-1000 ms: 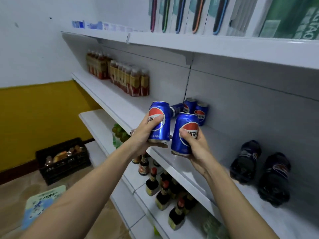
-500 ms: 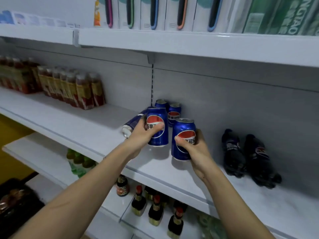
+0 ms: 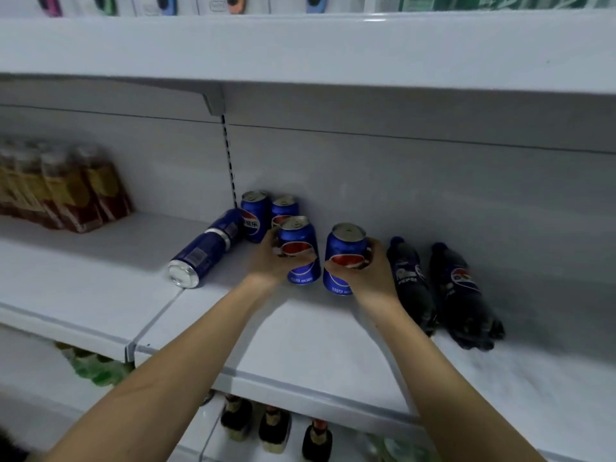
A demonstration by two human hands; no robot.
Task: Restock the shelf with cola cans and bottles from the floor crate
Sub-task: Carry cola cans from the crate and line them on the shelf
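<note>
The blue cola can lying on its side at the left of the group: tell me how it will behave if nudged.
The blue cola can lying on its side would probably roll, since its round wall rests on the smooth white shelf. Its base faces the front edge, so it would likely roll sideways. Its metal wall probably feels stiff and slippery.

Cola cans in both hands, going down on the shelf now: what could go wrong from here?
1. The left hand sets its can close to the two upright cans; a nudge may topple them.
2. The lying cans could roll off the shelf if bumped.
3. The right hand, with its can, nearly touches the lying cola bottles.
</note>
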